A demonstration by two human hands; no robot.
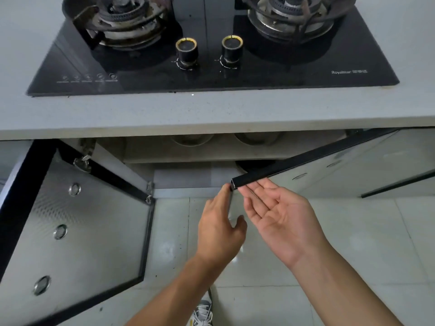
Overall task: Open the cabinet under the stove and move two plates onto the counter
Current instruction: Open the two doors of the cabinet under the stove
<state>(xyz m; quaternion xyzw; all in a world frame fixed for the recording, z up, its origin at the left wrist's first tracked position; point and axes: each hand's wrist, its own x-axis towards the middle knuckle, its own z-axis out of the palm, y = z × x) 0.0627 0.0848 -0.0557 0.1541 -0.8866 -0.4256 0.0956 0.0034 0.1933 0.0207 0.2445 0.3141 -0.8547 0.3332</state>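
- Below the desk (211, 109), the cabinet (188, 170) stands with both doors swung outward.
- At seven o'clock, the left door (77, 231) is wide open, its frosted panel facing up with three round metal fittings along it.
- At three o'clock, the right door (341, 165) is partly open; its black-framed corner sits at mid-frame.
- The left hand (219, 227) is at that corner, back of the hand to the camera, fingers (223, 194) together along the door's vertical edge, thumb curled toward it; whether it grips I cannot tell.
- The right hand (282, 222) is palm up just beside the corner, fingers spread loosely, tips touching the underside of the top rail.
- At twelve o'clock inside the cabinet, two pale round dishes (193, 140) show under the desk edge; whether they are plates is unclear.
- The stove (211, 74) sits on the desk above.
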